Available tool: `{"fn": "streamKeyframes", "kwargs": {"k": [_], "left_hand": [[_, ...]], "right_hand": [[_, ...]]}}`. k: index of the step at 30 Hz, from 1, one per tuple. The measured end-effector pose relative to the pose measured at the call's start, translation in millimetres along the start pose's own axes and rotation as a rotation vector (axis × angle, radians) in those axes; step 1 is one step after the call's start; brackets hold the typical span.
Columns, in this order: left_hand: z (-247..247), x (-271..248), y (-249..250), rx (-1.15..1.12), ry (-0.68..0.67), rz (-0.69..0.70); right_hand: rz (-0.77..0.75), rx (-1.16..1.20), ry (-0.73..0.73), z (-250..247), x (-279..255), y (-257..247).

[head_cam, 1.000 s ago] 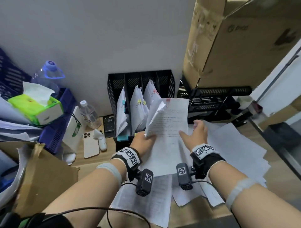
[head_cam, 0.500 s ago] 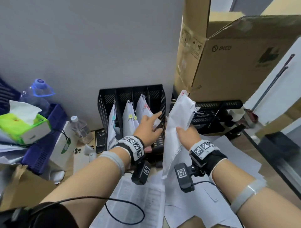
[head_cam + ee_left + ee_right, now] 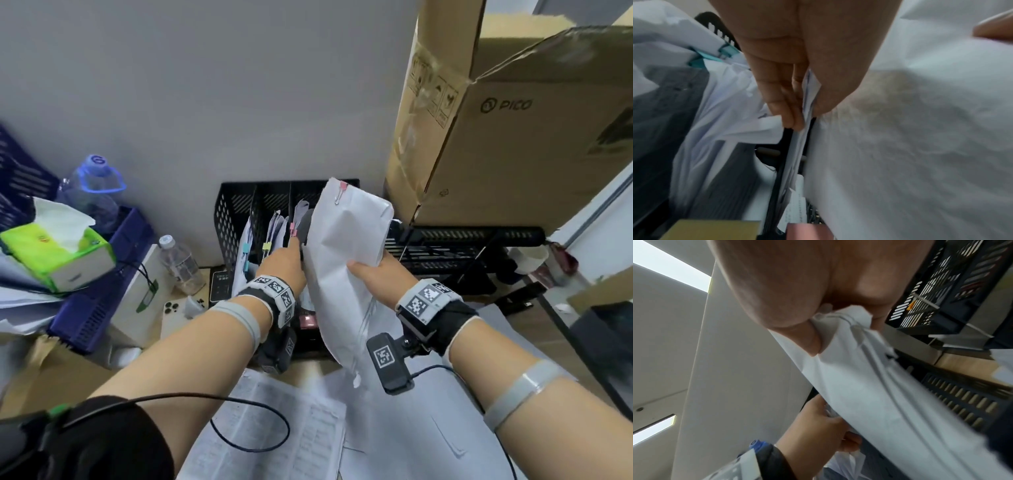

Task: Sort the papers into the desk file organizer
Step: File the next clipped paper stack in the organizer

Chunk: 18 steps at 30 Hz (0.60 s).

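A black mesh file organizer [image 3: 233, 212] stands against the wall with clipped white papers in its slots. My right hand [image 3: 368, 270] grips a white paper bundle [image 3: 346, 260] by its right edge and holds it upright in front of the organizer's right-hand slots; a pink clip [image 3: 342, 187] sits on its top edge. My left hand [image 3: 291, 253] reaches into the organizer just left of the bundle. In the left wrist view that left hand [image 3: 803, 120] pinches the edge of a filed sheet [image 3: 797, 151] between thumb and fingers. The right wrist view shows my right hand [image 3: 818, 337] clamped on the bundle [image 3: 869, 394].
A large cardboard box [image 3: 513, 137] sits on black stacked letter trays [image 3: 462, 240] right of the organizer. Loose sheets [image 3: 281, 428] cover the desk in front of me. At the left are a tissue box [image 3: 58, 253], a water bottle [image 3: 178, 263], blue crates [image 3: 99, 284] and a phone [image 3: 171, 315].
The bundle went from lying flat in both hands to upright at the organizer in my right hand alone. My left hand let go of it and reached into a slot.
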State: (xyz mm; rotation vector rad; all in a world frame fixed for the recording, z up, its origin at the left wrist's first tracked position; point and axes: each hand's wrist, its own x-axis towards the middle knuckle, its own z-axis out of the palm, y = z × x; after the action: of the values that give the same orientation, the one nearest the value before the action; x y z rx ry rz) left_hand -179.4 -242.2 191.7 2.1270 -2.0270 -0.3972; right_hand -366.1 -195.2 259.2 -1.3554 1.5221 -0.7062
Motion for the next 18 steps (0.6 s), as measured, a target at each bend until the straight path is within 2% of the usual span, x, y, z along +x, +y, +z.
{"fn": "streamKeyframes", "kwargs": {"k": [3,9,13,18], "left_hand": [[-2,-2,-8,-0.026,0.025,0.013],[-1,-6,-12,-0.074,0.067,0.018],[-1,-5,-10,-0.111,0.071,0.014],[0,0,-12,-0.155,0.078,0.015]], "right_hand": [[-0.072,-0.045,0.006,9,18,-17],[-0.136,-0.053,0.165,37,44,-35],[0.012,-0.202,0.003,61,62,-13],[0.162,-0.186,-0.025,69,69,6]]}}
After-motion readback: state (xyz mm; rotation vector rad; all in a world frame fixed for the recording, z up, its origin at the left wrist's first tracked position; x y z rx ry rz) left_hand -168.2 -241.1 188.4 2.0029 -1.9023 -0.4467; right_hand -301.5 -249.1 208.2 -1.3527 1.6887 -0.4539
